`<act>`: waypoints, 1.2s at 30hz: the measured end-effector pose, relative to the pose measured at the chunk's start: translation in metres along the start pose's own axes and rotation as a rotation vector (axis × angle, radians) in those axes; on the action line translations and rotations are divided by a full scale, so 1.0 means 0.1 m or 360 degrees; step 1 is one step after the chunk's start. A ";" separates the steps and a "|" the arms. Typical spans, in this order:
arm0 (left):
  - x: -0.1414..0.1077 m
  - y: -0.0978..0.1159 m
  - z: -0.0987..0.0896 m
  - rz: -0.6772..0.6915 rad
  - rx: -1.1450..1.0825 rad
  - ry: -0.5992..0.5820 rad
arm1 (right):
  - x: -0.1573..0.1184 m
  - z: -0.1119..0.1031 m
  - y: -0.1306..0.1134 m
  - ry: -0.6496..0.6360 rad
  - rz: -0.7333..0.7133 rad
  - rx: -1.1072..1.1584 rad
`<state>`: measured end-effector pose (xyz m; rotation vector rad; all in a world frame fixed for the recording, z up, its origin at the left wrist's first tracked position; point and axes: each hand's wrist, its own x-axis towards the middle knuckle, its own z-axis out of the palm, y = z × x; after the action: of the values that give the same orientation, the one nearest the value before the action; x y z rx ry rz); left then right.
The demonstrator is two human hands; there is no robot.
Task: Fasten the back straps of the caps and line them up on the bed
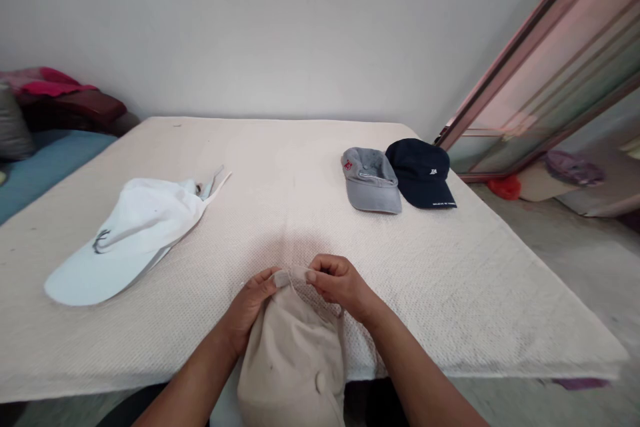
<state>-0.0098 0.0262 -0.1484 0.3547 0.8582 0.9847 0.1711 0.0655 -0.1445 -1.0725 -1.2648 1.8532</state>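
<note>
A beige cap (295, 360) hangs at the table's front edge, its button top toward me and its back strap up between my hands. My left hand (253, 303) is closed on the strap's left end, where a small grey patch shows. Thumb and fingers of my right hand (337, 283) pinch the strap's other end. To the left lies a white cap (145, 220) with a dark mark, its strap ends loose. A grey cap (373, 180) with a red emblem sits at the back right, touching a navy cap (420, 170).
A cream textured cloth covers the table (450, 293), which stands against a white wall (250, 33). At the left are a blue cushion or mattress (65, 153) and a red cloth (55, 83). A pink-framed glass door (530, 73) and a red bag (504, 188) are on the right.
</note>
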 end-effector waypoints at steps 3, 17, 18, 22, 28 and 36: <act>0.00 0.00 0.01 0.0008 -0.0011 -0.0019 | -0.01 0.01 -0.01 -0.0051 0.0006 0.0028; 0.01 0.00 0.00 -0.0037 0.0021 0.0045 | -0.02 -0.04 -0.02 -0.0164 0.0026 0.0115; 0.01 0.00 0.00 -0.0042 0.0027 0.0059 | -0.02 -0.03 -0.02 -0.0178 0.0032 0.0072; 0.01 -0.01 -0.02 -0.0054 0.0034 0.0077 | -0.02 0.00 -0.03 -0.0185 0.0039 -0.0071; 0.02 -0.02 -0.02 -0.0057 0.0004 0.0130 | -0.02 0.01 -0.01 -0.0124 -0.0042 -0.0193; 0.01 0.00 -0.03 0.0001 0.0190 0.0158 | -0.03 -0.04 -0.06 -0.0178 -0.0130 -0.0428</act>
<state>-0.0115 0.0267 -0.1509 0.4103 1.0099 0.9602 0.1766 0.0665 -0.1393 -1.0479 -1.6345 1.7365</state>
